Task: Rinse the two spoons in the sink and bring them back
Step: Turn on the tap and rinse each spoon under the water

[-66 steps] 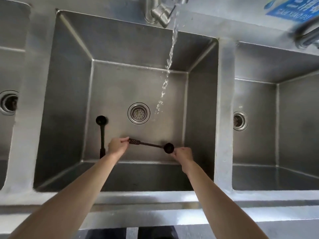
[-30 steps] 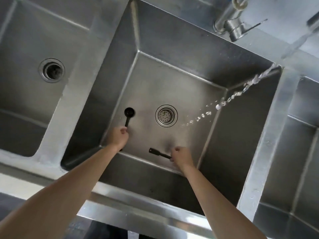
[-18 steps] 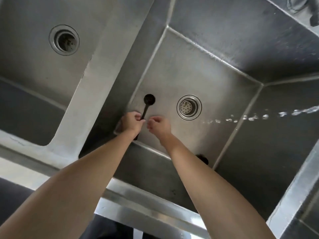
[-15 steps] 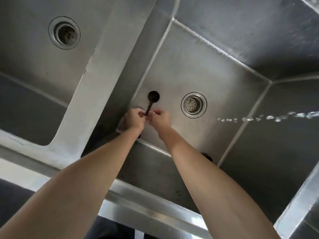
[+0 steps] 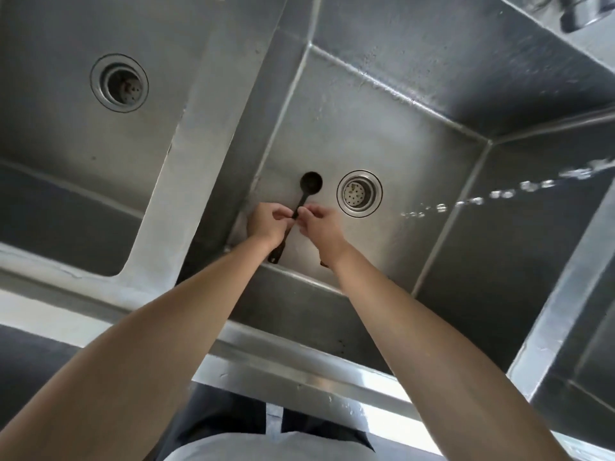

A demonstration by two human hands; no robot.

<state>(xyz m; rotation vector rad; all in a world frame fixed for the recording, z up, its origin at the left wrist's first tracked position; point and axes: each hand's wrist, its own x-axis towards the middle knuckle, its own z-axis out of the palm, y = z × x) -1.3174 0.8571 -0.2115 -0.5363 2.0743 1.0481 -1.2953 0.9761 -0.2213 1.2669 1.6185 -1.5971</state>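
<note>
A steel sink (image 5: 382, 104) with a round drain (image 5: 359, 193) fills the view, water (image 5: 499, 199) streaming in from the right. Both hands pinch one black spoon (image 5: 301, 202) by its handle over the basin floor, left hand (image 5: 268, 222) and right hand (image 5: 321, 224) touching it. A dark tip by the right wrist may be the second spoon (image 5: 322, 263).

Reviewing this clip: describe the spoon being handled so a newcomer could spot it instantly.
Find the middle basin with running water. Just left of its perforated drain strainer lies a black spoon, round bowl pointing away, handle pinched by the left hand and right hand. It is the only dark thing there.
</note>
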